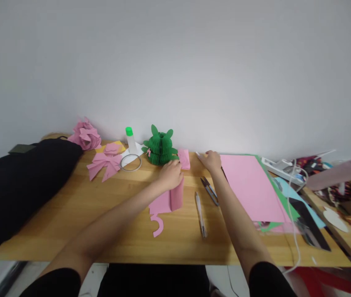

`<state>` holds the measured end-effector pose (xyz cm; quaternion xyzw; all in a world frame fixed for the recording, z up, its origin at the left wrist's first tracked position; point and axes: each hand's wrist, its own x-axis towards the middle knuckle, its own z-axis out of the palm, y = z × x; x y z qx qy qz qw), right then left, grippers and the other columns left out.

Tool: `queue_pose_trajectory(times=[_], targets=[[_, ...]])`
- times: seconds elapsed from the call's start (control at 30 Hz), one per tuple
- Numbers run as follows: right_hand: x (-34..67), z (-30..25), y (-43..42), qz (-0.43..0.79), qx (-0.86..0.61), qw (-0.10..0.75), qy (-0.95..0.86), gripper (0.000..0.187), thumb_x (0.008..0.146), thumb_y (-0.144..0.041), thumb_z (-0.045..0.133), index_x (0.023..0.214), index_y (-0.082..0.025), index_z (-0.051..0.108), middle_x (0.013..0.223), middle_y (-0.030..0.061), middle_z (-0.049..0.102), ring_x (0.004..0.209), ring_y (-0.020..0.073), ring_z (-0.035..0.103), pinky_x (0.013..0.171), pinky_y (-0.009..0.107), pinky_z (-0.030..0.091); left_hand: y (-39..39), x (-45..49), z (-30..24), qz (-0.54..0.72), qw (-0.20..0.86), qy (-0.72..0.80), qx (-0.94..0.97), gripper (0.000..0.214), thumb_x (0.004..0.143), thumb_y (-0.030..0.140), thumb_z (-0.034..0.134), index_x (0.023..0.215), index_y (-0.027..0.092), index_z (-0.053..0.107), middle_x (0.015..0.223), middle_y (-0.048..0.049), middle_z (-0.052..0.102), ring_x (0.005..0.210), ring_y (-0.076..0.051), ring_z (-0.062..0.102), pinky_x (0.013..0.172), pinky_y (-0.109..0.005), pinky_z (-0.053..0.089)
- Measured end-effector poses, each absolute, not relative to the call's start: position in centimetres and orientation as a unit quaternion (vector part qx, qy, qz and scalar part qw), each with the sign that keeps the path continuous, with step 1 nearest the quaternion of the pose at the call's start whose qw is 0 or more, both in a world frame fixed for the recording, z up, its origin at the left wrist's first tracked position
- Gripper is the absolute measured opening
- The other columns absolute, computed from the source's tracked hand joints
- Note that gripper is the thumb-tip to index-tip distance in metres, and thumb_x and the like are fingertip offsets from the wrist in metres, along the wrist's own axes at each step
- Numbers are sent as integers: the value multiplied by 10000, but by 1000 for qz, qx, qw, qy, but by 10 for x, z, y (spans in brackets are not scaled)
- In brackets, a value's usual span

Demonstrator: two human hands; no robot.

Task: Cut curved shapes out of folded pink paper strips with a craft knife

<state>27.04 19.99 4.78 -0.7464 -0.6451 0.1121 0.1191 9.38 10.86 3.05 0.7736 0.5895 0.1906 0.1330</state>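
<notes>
A folded sheet of pink paper (161, 203) lies in the middle of the wooden table, its right flap raised. My left hand (171, 174) has curled fingers closed at the top of that flap. Below the sheet is a curved pink paper strip (158, 227). Farther right, my right hand (212, 160) is at the table's back with its fingers bent together. A narrow white object (199, 156) touches or lies beside its fingertips; its kind is unclear. Thread snips (209, 191) and a white craft knife or pen (200, 214) lie between my forearms.
Behind my left hand stands a green honeycomb-paper figure (160, 148). Left of it are a glue stick (130, 140), a ring (131, 162), a pink bow (104, 163) and a black bag (30, 181). Pink sheets (252, 185), a phone (310, 222) and a power strip (282, 170) lie right.
</notes>
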Motion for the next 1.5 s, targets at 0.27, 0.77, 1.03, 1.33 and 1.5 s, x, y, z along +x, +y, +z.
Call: queue_pose_trajectory(times=[0.27,0.77,1.03,1.33,1.5], targets=[[288,36,205,113,-720,0,-685,341,940,-360,610,1221,-167,596,1233,93,622,1063,220,636,894,430,553,123,131,18,154,96,622,762,401,945,344,618,1303,176,549,1357,-114,546,1179,-271,580,975,-502,512],[272,50,205,125,-642,-1,-756,301,942,-368,606,1165,-166,623,1172,76,649,1025,209,650,870,405,559,129,135,16,108,70,613,780,410,943,349,619,1312,186,549,1413,-117,507,1248,-290,534,1028,-535,467],[249,60,205,126,-611,-5,-781,297,950,-370,593,1160,-163,624,1167,79,652,1003,197,652,863,405,562,131,135,15,96,56,597,795,387,944,349,618,1288,181,565,1397,-115,522,1237,-284,543,1024,-528,472],[229,67,213,147,-591,-41,-792,315,949,-365,594,1199,-173,609,1215,88,632,1034,206,643,882,413,558,133,137,11,103,65,594,795,460,941,356,621,1357,191,513,1428,-122,493,1263,-302,523,1037,-551,456],[226,58,218,166,-587,-49,-791,305,948,-362,596,1196,-186,613,1227,86,628,1045,208,639,887,405,556,132,136,10,110,75,595,793,461,938,355,625,1354,187,517,1438,-122,484,1281,-307,508,1052,-559,439]])
